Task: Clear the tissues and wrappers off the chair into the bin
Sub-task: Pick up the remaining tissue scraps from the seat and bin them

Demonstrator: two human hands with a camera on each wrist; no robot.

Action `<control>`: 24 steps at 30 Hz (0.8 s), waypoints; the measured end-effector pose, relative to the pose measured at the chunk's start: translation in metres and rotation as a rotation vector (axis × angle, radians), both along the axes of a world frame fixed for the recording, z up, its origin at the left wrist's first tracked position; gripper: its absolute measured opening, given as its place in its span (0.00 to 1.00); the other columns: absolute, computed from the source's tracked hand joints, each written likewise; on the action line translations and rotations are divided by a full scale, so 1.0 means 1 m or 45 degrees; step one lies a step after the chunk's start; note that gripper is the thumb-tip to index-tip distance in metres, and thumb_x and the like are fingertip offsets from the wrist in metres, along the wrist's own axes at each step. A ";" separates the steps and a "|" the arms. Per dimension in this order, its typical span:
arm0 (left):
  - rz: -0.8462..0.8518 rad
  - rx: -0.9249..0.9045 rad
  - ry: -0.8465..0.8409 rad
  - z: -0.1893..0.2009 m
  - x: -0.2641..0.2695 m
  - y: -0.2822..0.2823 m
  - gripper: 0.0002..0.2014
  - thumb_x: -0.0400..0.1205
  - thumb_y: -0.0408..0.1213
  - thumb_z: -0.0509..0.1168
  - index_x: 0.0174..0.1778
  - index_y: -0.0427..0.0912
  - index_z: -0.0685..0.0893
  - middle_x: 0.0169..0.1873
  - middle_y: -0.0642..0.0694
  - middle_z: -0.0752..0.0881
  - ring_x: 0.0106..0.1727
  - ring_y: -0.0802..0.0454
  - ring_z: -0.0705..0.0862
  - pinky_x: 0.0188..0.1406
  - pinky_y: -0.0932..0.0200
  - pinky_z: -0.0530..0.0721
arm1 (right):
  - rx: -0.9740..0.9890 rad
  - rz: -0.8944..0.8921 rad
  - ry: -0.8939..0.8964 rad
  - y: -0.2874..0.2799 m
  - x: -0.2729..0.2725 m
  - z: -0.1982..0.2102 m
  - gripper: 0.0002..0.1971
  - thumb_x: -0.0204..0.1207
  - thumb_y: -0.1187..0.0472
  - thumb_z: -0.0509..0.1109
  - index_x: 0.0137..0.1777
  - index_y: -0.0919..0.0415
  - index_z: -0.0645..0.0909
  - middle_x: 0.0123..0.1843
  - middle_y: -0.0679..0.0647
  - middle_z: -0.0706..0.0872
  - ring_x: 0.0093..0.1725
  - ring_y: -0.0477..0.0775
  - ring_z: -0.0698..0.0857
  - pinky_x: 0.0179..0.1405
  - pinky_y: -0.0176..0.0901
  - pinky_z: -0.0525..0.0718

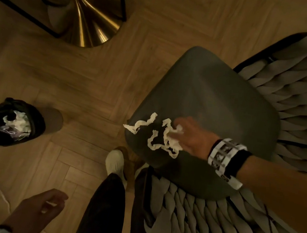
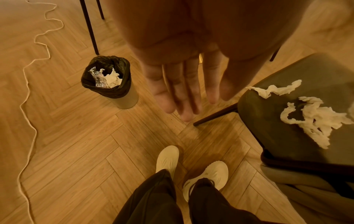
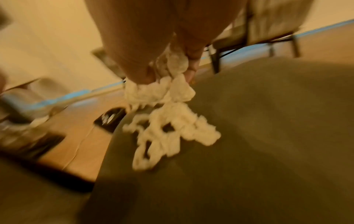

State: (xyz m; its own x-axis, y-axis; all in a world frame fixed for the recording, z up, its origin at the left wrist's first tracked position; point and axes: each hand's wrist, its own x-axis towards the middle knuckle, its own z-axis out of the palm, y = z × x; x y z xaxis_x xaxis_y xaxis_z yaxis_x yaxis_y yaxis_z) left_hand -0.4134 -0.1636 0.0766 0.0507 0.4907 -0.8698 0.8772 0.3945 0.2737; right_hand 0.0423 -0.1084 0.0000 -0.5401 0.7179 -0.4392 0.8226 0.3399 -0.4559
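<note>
Head view straight down; both wrist views near, sharing chair (image 1: 218, 97)

The right hand (image 1: 192, 138) pinches a torn white tissue strip (image 1: 165, 138) on the dark green chair seat (image 1: 218, 97); the left hand (image 1: 42, 211) hangs relaxed near the black-lined bin (image 1: 39, 124).

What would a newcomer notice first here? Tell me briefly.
The shredded white tissue strewn over the dark chair seat, with the right hand pinching one end. Next, the bin on the wooden floor to the left, already holding tissue. The left hand hangs open, holding nothing.
</note>
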 end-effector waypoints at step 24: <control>0.149 0.049 0.087 0.005 -0.024 -0.026 0.21 0.69 0.33 0.76 0.35 0.71 0.82 0.37 0.74 0.86 0.31 0.67 0.86 0.34 0.76 0.80 | 0.001 0.399 -0.069 0.052 -0.095 -0.013 0.29 0.68 0.59 0.75 0.68 0.54 0.69 0.74 0.66 0.68 0.70 0.70 0.70 0.63 0.65 0.81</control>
State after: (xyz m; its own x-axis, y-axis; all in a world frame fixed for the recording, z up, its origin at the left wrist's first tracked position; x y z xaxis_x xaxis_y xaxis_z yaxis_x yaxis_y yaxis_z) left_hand -0.4377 -0.1892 0.0816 -0.0678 0.5229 -0.8497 0.8431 0.4854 0.2315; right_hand -0.0523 -0.0565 -0.0131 -0.7107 0.5206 -0.4731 0.7010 0.5808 -0.4139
